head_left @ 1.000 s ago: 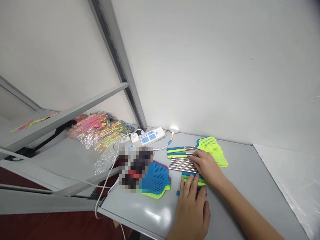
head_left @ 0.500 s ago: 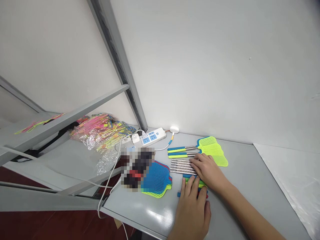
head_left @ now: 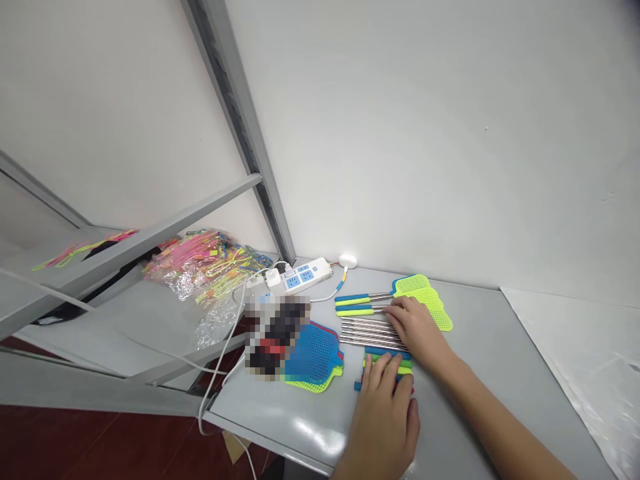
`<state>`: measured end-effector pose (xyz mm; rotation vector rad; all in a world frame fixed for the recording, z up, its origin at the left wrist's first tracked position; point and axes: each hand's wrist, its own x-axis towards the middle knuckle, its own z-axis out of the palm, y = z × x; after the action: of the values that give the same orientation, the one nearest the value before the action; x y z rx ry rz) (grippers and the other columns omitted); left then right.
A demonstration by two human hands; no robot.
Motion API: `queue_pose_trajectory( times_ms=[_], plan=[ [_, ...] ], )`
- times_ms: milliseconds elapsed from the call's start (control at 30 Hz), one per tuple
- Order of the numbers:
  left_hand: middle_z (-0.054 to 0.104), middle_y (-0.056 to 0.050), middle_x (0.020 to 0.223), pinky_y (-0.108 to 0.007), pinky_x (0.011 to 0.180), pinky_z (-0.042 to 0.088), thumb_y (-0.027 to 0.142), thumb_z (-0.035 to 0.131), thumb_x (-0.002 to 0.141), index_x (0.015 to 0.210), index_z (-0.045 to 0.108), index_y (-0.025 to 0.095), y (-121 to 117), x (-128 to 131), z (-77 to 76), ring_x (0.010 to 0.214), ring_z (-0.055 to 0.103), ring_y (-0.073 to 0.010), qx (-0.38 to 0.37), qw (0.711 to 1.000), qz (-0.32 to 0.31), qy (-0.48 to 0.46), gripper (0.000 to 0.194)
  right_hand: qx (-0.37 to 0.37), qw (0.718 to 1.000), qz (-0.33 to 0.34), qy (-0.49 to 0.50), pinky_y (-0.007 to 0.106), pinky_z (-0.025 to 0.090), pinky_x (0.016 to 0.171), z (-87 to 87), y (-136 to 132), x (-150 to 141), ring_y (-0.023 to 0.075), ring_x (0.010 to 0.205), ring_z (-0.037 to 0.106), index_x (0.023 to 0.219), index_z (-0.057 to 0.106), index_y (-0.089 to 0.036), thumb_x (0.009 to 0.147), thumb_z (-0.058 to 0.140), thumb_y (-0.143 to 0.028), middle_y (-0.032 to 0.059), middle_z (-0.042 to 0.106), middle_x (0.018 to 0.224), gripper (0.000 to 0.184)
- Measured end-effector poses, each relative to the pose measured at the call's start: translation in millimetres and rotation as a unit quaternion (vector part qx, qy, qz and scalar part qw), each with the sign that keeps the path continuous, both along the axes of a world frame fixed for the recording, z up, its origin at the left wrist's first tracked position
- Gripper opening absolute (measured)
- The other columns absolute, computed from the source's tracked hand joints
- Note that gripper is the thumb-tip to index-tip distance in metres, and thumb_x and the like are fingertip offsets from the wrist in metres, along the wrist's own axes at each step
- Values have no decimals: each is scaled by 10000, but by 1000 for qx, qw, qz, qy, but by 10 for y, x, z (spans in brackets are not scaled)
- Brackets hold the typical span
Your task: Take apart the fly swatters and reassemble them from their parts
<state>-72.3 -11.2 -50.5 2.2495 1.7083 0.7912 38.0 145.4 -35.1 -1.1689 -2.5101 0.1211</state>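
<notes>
Seemingly we were arranging: our left hand [head_left: 383, 403] lay on the near tubes [head_left: 376, 350], our right hand [head_left: 416, 327] over the rods [head_left: 367, 331] beyond. We couldn't tell whether either grip held anything; separating one rod called for a narrow pinch.

Grey rack upright [head_left: 250, 133] at 11 o'clock, bagged pink/yellow items [head_left: 190, 257] at 9, white power strip [head_left: 300, 275] near centre toward 7, white sheet [head_left: 575, 353] at 4.
</notes>
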Motion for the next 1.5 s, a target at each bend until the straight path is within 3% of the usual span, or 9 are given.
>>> queue_pose_trajectory(
  times_ms=[333,500,600,767,967,1100,1267,1367,1500],
  plan=[
    [506,-44,1443,-554,1187,241,261,445,946,1189,591,234,-54,2,-43,1371,385,-262,14,1000,16,3,285,44,993,64,-90,343,364,760,68,323,-92,225,899,544,856,675,-196,958,505,-212,77,613,929,199],
    [419,-88,1517,-581,1176,224,475,467,941,1397,478,225,-31,2,-137,1418,322,-309,10,999,33,21,520,73,985,106,-116,373,348,831,132,351,-75,240,948,537,861,639,-181,986,423,-189,97,629,961,249],
    [337,-121,1561,-622,1162,203,536,493,909,1471,392,215,-8,13,-147,1444,265,-343,-5,998,40,43,656,78,986,93,-111,397,340,885,193,374,36,242,958,555,903,610,-178,985,391,-163,104,644,972,235],
    [287,-126,1583,-632,1153,198,522,481,919,1487,369,224,49,50,-110,1465,213,-342,-8,996,54,74,652,66,994,38,-84,441,290,986,366,325,433,195,766,586,898,547,-204,998,335,-186,34,641,778,235],
    [300,-153,1573,-625,1146,209,564,403,947,1478,392,216,239,35,-76,1464,219,-344,-22,993,45,104,635,33,995,-91,21,420,388,884,455,-193,1014,205,746,616,985,538,-234,993,376,-363,33,681,842,207],
    [271,-158,1583,-604,1161,188,600,330,956,1497,359,211,376,-13,-39,1474,198,-329,-40,991,16,126,666,13,979,-178,99,403,425,833,249,-696,1295,210,790,635,1035,552,-251,970,423,-415,30,699,909,218],
    [282,-156,1580,-590,1174,159,542,354,975,1510,303,170,334,-37,118,1480,185,-308,12,993,12,120,654,27,981,-182,66,482,364,901,12,-1181,1502,222,836,659,1066,582,-268,984,406,-453,22,704,951,267],
    [272,-171,1579,-542,1176,200,450,364,997,1517,213,126,183,9,281,1475,198,-267,99,993,15,70,631,20,982,-187,31,511,312,955,91,-1364,1486,225,887,652,1021,601,-272,1003,388,-454,14,695,952,281],
    [469,-158,1449,-599,1147,172,470,466,964,1362,430,180,-19,157,495,1376,363,-309,174,980,-44,90,494,5,989,-150,-15,482,323,946,395,-1516,1277,210,827,630,942,593,-231,1028,352,-383,19,678,870,298]
  ],
)
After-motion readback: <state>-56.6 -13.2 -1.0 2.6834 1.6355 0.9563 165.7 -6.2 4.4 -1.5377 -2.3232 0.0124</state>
